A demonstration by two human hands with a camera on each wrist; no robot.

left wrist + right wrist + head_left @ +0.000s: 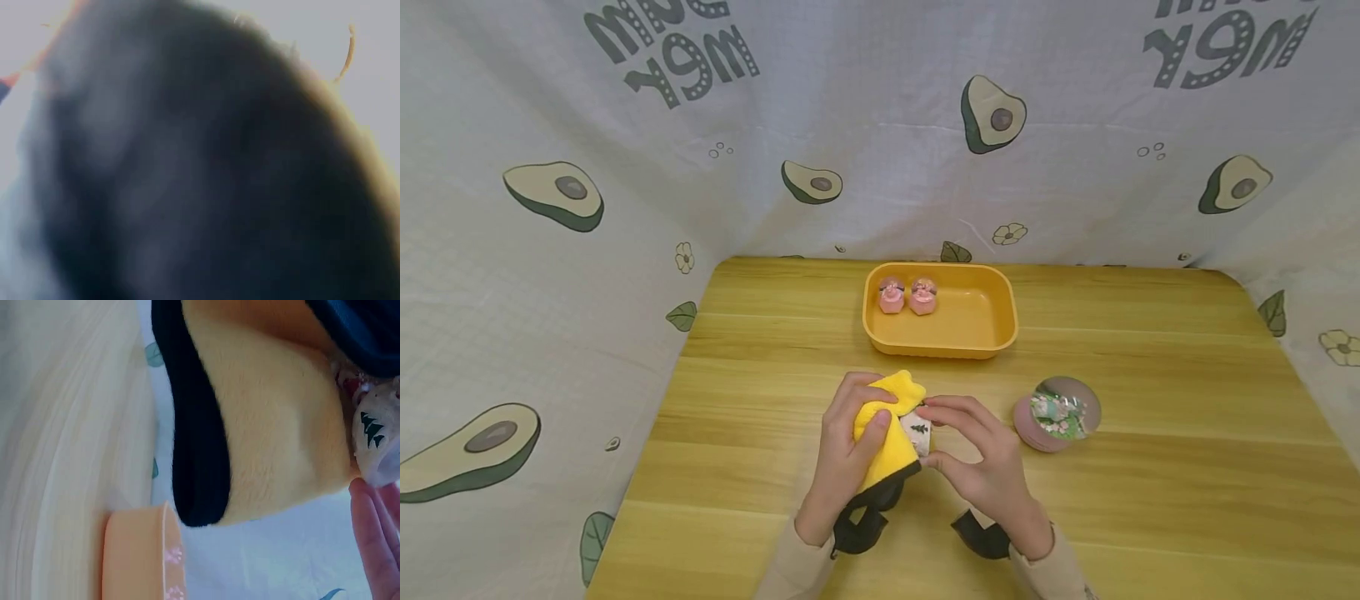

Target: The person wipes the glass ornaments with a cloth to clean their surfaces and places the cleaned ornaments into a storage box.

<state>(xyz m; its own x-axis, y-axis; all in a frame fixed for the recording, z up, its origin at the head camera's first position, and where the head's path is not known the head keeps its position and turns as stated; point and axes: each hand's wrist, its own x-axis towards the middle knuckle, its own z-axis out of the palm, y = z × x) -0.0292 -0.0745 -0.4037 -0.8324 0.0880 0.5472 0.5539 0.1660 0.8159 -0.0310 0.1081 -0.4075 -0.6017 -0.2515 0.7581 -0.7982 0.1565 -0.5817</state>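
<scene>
My left hand (pixel 842 446) grips a yellow cloth (pixel 889 458) with a dark border, bunched against a small white ornament (pixel 916 429). Dark green tree prints mark the ornament's pale, rounded side, seen closer at the right edge of the right wrist view. From the right, my right hand (pixel 992 467) pinches the ornament between thumb and fingers. Cloth covers its left part, where a bit of red shows beside the fold (pixel 269 425). A blurred dark shape fills most of the left wrist view and hides the left hand's work there.
Behind the hands stands a yellow tray (pixel 940 348) with two small pink globe ornaments (pixel 923 297) at its left end. A larger snow globe (pixel 1060 412) with a pink base lies tilted right of the right hand. An avocado-print curtain (pixel 887 108) borders the wooden table (pixel 1150 375).
</scene>
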